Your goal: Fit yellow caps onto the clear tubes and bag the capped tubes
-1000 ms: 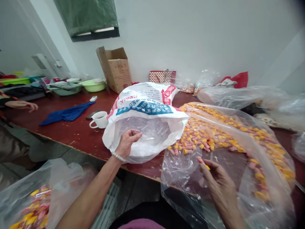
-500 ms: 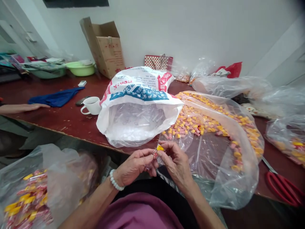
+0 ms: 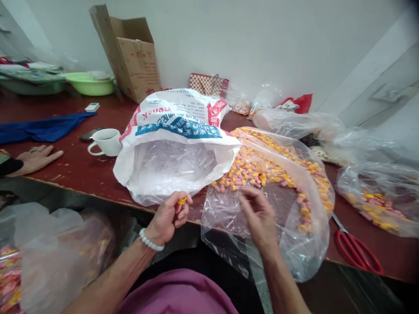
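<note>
My left hand, with a pale bead bracelet at the wrist, is closed around a small yellow-capped tube with a red pattern. It is in front of the mouth of a white printed sack containing clear tubes. To the right, my right hand is over a large clear plastic bag, its thumb and fingers slightly apart and nothing visible in them. Many yellow-capped pink pieces lie in that bag, beyond my right hand.
Red-handled scissors lie at the table's right edge. A white mug stands left of the sack. Another person's hand rests on the table by a blue cloth. Another plastic bag is at lower left.
My hands were together on the yellow-capped tube; now they are apart. The left one keeps the tube and the right one has moved right, toward the clear bag. The view has shifted right.
</note>
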A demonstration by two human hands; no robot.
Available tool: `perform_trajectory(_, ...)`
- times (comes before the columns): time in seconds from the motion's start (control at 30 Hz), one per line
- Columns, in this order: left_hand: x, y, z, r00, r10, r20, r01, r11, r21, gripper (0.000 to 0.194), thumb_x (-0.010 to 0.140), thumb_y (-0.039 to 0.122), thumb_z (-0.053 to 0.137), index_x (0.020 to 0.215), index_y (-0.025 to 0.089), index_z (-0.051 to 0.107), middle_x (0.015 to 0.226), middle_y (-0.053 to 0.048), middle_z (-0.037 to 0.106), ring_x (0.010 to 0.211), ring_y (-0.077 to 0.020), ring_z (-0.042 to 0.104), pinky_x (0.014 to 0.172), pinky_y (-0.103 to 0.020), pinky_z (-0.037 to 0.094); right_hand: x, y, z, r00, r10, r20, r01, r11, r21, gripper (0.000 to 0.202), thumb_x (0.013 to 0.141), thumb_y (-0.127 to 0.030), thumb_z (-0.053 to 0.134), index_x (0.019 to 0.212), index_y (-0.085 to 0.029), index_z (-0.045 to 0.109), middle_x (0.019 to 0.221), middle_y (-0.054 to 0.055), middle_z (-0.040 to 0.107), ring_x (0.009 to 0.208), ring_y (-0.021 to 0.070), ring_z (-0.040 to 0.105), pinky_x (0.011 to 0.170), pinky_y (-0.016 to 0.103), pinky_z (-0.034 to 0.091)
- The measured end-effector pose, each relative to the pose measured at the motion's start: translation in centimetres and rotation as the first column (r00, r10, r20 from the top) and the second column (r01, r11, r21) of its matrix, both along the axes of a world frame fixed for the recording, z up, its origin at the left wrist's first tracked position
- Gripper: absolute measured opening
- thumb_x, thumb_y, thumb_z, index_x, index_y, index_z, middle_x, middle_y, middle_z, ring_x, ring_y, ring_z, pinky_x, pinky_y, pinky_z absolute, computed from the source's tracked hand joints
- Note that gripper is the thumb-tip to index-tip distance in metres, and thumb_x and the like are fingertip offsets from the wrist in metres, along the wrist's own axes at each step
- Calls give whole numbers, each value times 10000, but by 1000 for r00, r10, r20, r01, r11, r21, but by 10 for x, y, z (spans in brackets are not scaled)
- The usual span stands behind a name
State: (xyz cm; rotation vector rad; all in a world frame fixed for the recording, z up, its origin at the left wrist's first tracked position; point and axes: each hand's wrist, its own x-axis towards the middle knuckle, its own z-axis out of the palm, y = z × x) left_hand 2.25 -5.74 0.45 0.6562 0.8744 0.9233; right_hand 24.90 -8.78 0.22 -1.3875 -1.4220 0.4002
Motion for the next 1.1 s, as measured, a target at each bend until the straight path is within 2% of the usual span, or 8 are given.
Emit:
perform_trajectory(0.1, -21, 12, -1, 994, 103, 46, -104, 994, 27, 176, 785, 307, 482, 705, 163, 544, 369, 54, 342, 288, -66, 228, 299, -158, 163, 66, 23, -18, 862, -397, 315, 454, 882, -131, 334, 888, -373, 381, 1038, -145, 573, 931, 99, 652, 774, 192, 616, 669, 310, 489)
perform_trajectory(0.3, -64, 43, 13, 952, 292, 89, -299, 951, 80, 113, 734, 295, 503, 770, 192, 532, 428, 51, 426, 305, -126, 363, 306, -231, 303, 96, 76, -44, 803, -220, 554, 389, 897, -209, 307, 791, -187, 444, 1023, -145, 641, 1031, 139, 633, 995, 260, 554, 873, 377, 414)
perform_trajectory(0.47, -90, 75, 17, 802, 548, -238, -453, 818, 356, 250, 633, 340, 687, 767, 187, 542, 423, 93, 363, 316, -77, 300, 335, -190, 213, 81, 101, -44, 772, -93, 629, 337, 899, -280, 308, 813, -172, 449, 1057, -130, 632, 1019, 185, 614, 981, 300, 557, 839, 421, 415)
perform_trajectory(0.53, -87, 87, 10, 662, 615, -429, -331, 753, 568, 210, 623, 272, 685, 786, 173, 596, 454, 72, 418, 357, -78, 347, 366, -195, 230, 81, 102, -46, 771, -61, 634, 323, 896, -306, 325, 822, -168, 438, 1095, -128, 609, 975, 177, 623, 870, 269, 599, 758, 375, 445)
perform_trajectory(0.6, -76, 100, 0, 470, 606, -641, 19, 720, 694, 157, 674, 202, 601, 817, 170, 655, 637, -3, 597, 513, -119, 508, 459, -215, 338, 83, 98, -47, 775, -48, 630, 310, 897, -314, 351, 818, -162, 437, 1135, -134, 586, 962, 165, 631, 827, 247, 616, 720, 341, 455)
perform_trajectory(0.73, -51, 132, -12, 12, 576, -817, 617, 639, 459, 364, 728, 63, 440, 913, 230, 705, 1210, -38, 605, 844, -207, 616, 653, -291, 421, 88, 70, -43, 796, -79, 600, 307, 907, -287, 349, 811, -178, 403, 1109, -151, 584, 982, 129, 652, 884, 228, 622, 754, 331, 472)
perform_trajectory(0.9, -48, 169, -12, -40, 533, -845, 718, 604, 346, 345, 772, 87, 442, 935, 226, 712, 1258, -85, 562, 869, -241, 623, 663, -308, 414, 79, 20, -31, 957, -282, 61, 284, 884, -371, 323, 775, -425, 543, 987, -184, 578, 766, 40, 658, 674, 194, 629, 592, 296, 484)
perform_trajectory(1.1, -48, 174, -5, -58, 525, -849, 788, 546, 284, 257, 797, 122, 460, 838, 185, 706, 1266, -113, 531, 849, -235, 626, 642, -298, 409, 32, -10, -21, 846, -197, -496, 47, 953, -299, 386, 677, -489, 707, 871, -194, 551, 716, 3, 631, 621, 133, 578, 548, 226, 458)
